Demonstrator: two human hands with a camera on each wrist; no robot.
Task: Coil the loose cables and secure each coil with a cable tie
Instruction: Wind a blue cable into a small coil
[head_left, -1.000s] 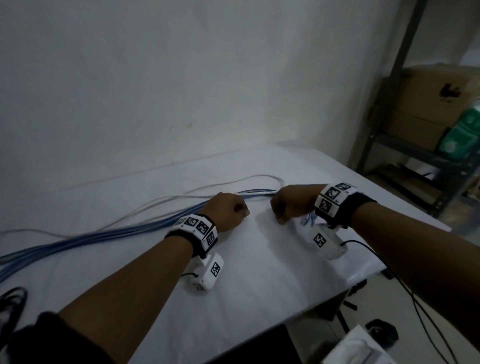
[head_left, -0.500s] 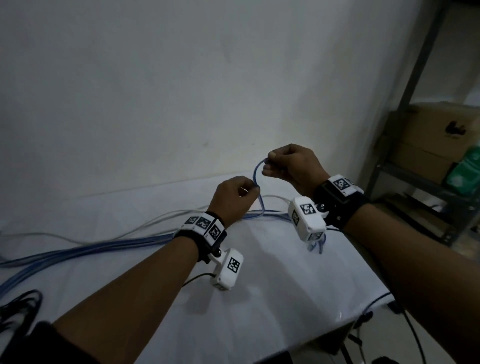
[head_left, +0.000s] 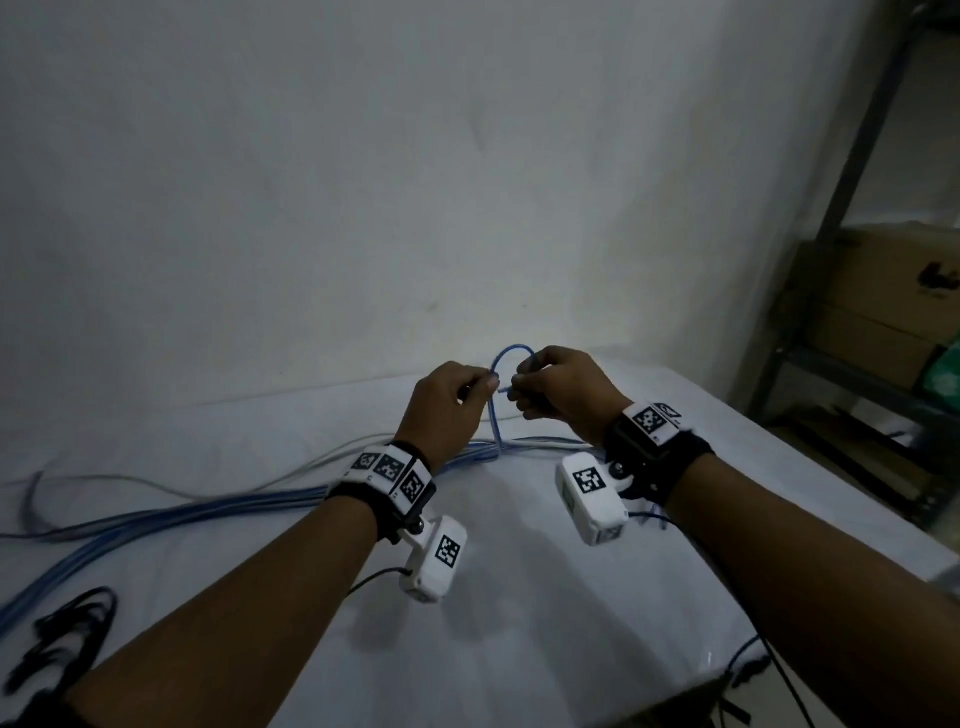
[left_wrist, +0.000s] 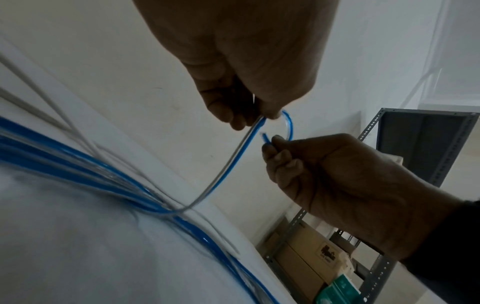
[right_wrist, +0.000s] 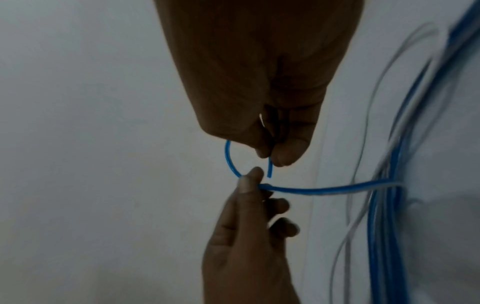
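Note:
A thin blue cable (head_left: 500, 415) rises from the bundle on the table and arches into a small loop (head_left: 506, 354) between my hands. My left hand (head_left: 488, 383) pinches the cable at the foot of the loop (right_wrist: 255, 185). My right hand (head_left: 517, 387) pinches it just behind its cut end (right_wrist: 269, 170), which points back toward the left fingers. In the left wrist view the loop (left_wrist: 289, 127) curves from my left hand (left_wrist: 255, 119) to my right hand (left_wrist: 269, 144). Both hands are raised above the table.
A bundle of blue cables (head_left: 208, 512) and some white ones (head_left: 311, 462) run leftward across the white table (head_left: 519, 623). A black tangle (head_left: 67, 629) lies at the front left corner. A metal shelf (head_left: 857, 156) with cardboard boxes (head_left: 883, 291) stands to the right.
Both hands have lifted the blue cable off the table. The right hand has since come down level with the left, bending the cable's end over into a small loop.

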